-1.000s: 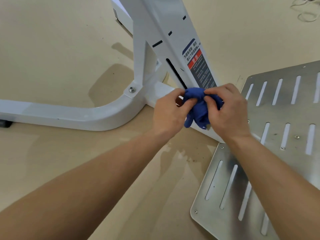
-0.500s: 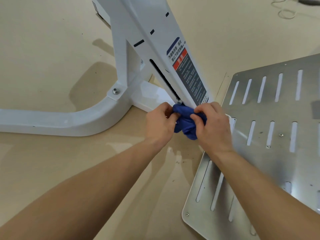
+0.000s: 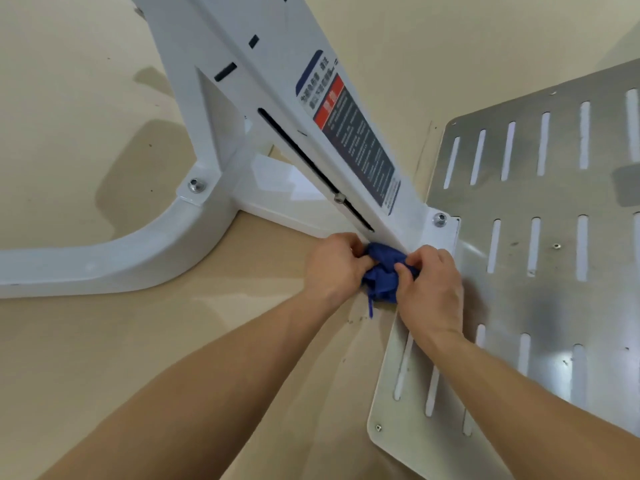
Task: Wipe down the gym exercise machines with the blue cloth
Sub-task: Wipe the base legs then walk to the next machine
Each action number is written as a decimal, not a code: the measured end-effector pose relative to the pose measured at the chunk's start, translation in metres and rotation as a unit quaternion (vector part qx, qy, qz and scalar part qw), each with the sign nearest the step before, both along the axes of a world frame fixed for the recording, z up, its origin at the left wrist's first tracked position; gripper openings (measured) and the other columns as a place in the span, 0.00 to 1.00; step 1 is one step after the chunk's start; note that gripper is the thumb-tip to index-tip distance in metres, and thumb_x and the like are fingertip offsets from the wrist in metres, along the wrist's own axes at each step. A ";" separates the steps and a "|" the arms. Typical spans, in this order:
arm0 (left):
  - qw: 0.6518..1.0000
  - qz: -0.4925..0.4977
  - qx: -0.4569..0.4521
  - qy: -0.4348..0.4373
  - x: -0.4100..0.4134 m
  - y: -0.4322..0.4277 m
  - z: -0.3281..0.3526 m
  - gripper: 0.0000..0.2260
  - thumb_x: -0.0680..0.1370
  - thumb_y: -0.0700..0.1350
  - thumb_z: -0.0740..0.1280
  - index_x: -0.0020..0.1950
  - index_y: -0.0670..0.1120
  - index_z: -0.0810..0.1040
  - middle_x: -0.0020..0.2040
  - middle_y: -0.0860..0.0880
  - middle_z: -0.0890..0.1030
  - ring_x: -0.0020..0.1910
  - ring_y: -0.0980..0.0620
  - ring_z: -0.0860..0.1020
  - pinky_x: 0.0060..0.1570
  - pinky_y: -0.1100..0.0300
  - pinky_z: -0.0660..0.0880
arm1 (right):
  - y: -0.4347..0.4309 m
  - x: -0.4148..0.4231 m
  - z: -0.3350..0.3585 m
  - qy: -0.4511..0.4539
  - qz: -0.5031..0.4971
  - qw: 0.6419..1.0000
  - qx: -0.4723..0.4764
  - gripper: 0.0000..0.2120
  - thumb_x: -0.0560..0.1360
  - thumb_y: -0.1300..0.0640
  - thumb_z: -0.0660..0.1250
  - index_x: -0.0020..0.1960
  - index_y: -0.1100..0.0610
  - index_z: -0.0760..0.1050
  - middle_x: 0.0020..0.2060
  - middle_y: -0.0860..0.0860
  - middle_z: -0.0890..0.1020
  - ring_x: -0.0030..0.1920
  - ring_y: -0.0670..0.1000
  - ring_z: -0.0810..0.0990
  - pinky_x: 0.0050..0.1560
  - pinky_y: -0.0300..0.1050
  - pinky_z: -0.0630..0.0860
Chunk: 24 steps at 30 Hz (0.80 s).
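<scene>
Both hands are gripping the cloth (image 3: 382, 271), which is bunched into a tight blue wad between them. It is sitting at the very foot of the white post (image 3: 263, 64), pressed up against the corner where the post is meeting its base flange (image 3: 446, 233).

The left hand (image 3: 334, 268) is curling around the cloth's left side. Its fingers are folded in close together and its thumb (image 3: 365, 261) is pushing into the fabric. The fingertips are tucked under the wad, so I cannot tell how far they are reaching.

The right hand (image 3: 431, 292) is clamping the right side, with its knuckles arching over the top edge of the cloth and its thumb (image 3: 401, 271) digging into the middle of it. Neither hand is showing any gap between the fingers.

A thin strand of cloth is hanging down below the wad toward the floor (image 3: 104, 375).

The right wrist is lying over the edge of the slotted metal plate (image 3: 554, 202), which is resting flat beside the post. A dark label (image 3: 349, 133) with a red band is running down the post above the hands, next to a long black slot (image 3: 311, 168). A curved white tube (image 3: 104, 258) is sweeping off to the left along the floor, bolted (image 3: 195, 184) to the post's bracket.
</scene>
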<state>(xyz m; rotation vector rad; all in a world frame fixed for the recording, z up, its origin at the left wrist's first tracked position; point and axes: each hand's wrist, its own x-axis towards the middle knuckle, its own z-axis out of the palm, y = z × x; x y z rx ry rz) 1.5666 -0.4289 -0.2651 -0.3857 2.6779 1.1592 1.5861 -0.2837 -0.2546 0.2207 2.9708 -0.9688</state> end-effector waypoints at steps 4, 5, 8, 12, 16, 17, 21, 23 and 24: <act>1.000 0.020 0.015 0.006 0.011 -0.020 0.001 0.08 0.71 0.53 0.70 0.43 0.49 0.80 0.38 0.52 0.83 0.40 0.50 0.80 0.40 0.54 0.76 | -0.028 0.021 0.001 0.010 0.015 0.998 -0.067 0.06 0.76 0.58 0.70 0.46 0.52 0.72 0.44 0.48 0.74 0.43 0.48 0.73 0.45 0.38 0.65; 0.999 0.039 0.018 0.008 0.013 -0.033 0.002 0.08 0.71 0.54 0.69 0.44 0.50 0.81 0.39 0.53 0.83 0.41 0.51 0.80 0.40 0.55 0.77 | -0.037 0.022 0.002 0.017 0.032 0.996 -0.083 0.07 0.76 0.58 0.70 0.47 0.52 0.72 0.45 0.48 0.74 0.44 0.47 0.73 0.46 0.36 0.65; 0.992 0.120 0.037 0.016 0.017 -0.076 0.005 0.08 0.72 0.54 0.69 0.43 0.51 0.81 0.37 0.54 0.83 0.39 0.54 0.80 0.40 0.55 0.77 | -0.069 0.015 -0.003 0.021 0.125 0.987 -0.104 0.10 0.76 0.59 0.68 0.55 0.50 0.73 0.51 0.47 0.71 0.46 0.40 0.68 0.48 0.28 0.64; 0.965 0.253 0.055 0.048 0.018 -0.119 0.008 0.07 0.74 0.52 0.69 0.40 0.50 0.79 0.36 0.55 0.82 0.38 0.57 0.80 0.39 0.58 0.76 | -0.117 -0.001 -0.008 0.040 0.253 0.965 -0.046 0.22 0.76 0.60 0.66 0.69 0.50 0.71 0.64 0.52 0.68 0.57 0.50 0.73 0.56 0.40 0.71; 0.927 0.352 0.120 0.050 0.012 -0.136 -0.001 0.08 0.76 0.50 0.66 0.42 0.47 0.79 0.38 0.51 0.83 0.40 0.52 0.82 0.46 0.52 0.80 | -0.152 -0.024 -0.018 0.081 0.322 0.939 0.086 0.25 0.76 0.57 0.67 0.72 0.57 0.70 0.75 0.58 0.63 0.65 0.61 0.73 0.56 0.56 0.78; 0.925 0.355 0.129 0.047 0.011 -0.137 -0.002 0.07 0.77 0.49 0.64 0.43 0.47 0.79 0.39 0.51 0.83 0.41 0.51 0.82 0.48 0.51 0.80 | -0.156 -0.030 -0.023 0.100 0.336 0.930 0.113 0.26 0.76 0.56 0.67 0.72 0.59 0.69 0.76 0.60 0.62 0.67 0.63 0.72 0.57 0.58 0.77; 0.929 0.299 0.218 0.016 0.012 -0.132 -0.011 0.14 0.75 0.43 0.59 0.47 0.58 0.82 0.44 0.49 0.85 0.48 0.43 0.82 0.51 0.46 0.81 | -0.162 -0.060 -0.043 0.089 0.402 0.886 0.211 0.33 0.80 0.47 0.60 0.80 0.57 0.53 0.79 0.60 0.49 0.78 0.62 0.54 0.76 0.58 0.55; 0.924 0.278 0.264 0.010 0.015 -0.131 -0.020 0.18 0.72 0.44 0.60 0.47 0.66 0.81 0.49 0.48 0.85 0.52 0.40 0.81 0.56 0.41 0.78 | -0.166 -0.076 -0.051 0.090 0.394 0.883 0.238 0.35 0.81 0.44 0.58 0.81 0.55 0.48 0.79 0.60 0.49 0.79 0.62 0.50 0.78 0.58 0.49; 0.922 0.280 0.267 0.008 0.018 -0.132 -0.024 0.19 0.72 0.45 0.60 0.51 0.68 0.80 0.51 0.50 0.85 0.54 0.41 0.81 0.59 0.41 0.77 | -0.170 -0.083 -0.053 0.105 0.390 0.881 0.247 0.35 0.80 0.43 0.59 0.80 0.56 0.50 0.78 0.62 0.52 0.78 0.63 0.52 0.77 0.59 0.50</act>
